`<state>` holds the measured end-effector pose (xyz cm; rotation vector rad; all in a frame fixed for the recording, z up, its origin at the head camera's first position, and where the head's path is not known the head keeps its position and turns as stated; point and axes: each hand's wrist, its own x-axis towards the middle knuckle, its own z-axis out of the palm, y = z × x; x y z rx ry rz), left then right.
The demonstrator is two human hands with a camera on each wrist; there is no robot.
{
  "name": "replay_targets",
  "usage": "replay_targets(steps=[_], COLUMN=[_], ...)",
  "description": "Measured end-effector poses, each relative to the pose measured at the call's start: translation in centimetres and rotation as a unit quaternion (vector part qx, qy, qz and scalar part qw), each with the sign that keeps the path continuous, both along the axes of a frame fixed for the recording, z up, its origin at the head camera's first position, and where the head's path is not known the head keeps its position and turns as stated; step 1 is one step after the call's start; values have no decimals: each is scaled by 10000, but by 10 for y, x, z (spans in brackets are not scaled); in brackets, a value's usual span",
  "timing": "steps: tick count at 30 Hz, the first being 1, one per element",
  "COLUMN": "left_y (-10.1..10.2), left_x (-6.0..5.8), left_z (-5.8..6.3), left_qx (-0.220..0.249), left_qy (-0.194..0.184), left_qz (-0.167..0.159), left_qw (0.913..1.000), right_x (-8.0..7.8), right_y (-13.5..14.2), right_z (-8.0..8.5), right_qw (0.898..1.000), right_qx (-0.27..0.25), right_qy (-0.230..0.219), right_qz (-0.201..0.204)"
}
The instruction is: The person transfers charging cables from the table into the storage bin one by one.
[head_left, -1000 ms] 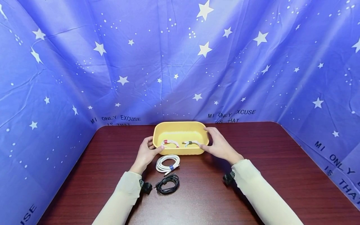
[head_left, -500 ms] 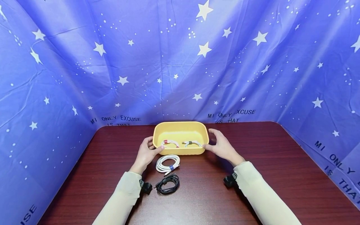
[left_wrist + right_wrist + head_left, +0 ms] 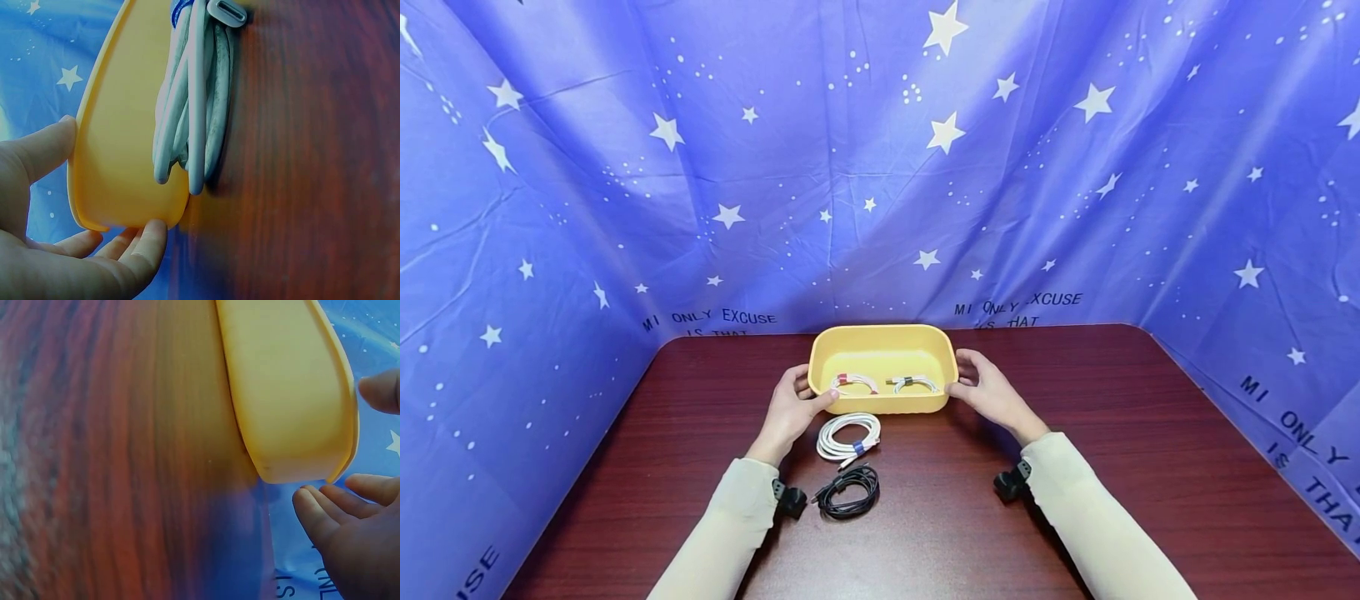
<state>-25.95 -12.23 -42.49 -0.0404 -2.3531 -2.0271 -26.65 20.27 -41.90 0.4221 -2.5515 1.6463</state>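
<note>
A yellow plastic box point(image 3: 891, 404) sits at the back of the table, holding a coiled white cable with red ties point(image 3: 842, 379) and a coiled white cable with a dark tie point(image 3: 907, 381). My left hand point(image 3: 790, 410) grips the box's left end, thumb on the front rim, fingers round the side. At the other end, my right hand point(image 3: 992, 393) has its fingers loosely bent around the corner; the right wrist view shows a small gap between fingertips point(image 3: 304, 499) and box wall. In front lie a thicker white cable coil point(image 3: 178, 112) with a blue tie and a black cable coil point(image 3: 848, 510).
The dark red wood table point(image 3: 925, 533) runs back to a blue star-printed curtain point(image 3: 880, 167), which also hangs on both sides. Small black cameras are strapped at the left wrist point(image 3: 790, 502) and the right wrist point(image 3: 1011, 482).
My right hand has let go of the box's right end and moved slightly right, off the rim. The left hand, box and cables have stayed in place.
</note>
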Motion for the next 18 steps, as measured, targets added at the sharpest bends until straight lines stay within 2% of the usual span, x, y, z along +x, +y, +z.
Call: replay_targets(steps=[4,11,18], left_y=[0,0,0], left_x=[0,0,0], left_z=[0,-1,0], left_qx=[-22,-27,-31], left_qy=[1,-8,-11], left_qz=[3,34,52], left_qw=[10000,10000,10000], right_x=[3,19,21], right_y=[-2,-10,-14], right_z=[5,30,33], right_qw=[9998,9993,9988], right_qx=[-54,58,-103], right_qy=[-162,-380,-465], right_qz=[34,19,80])
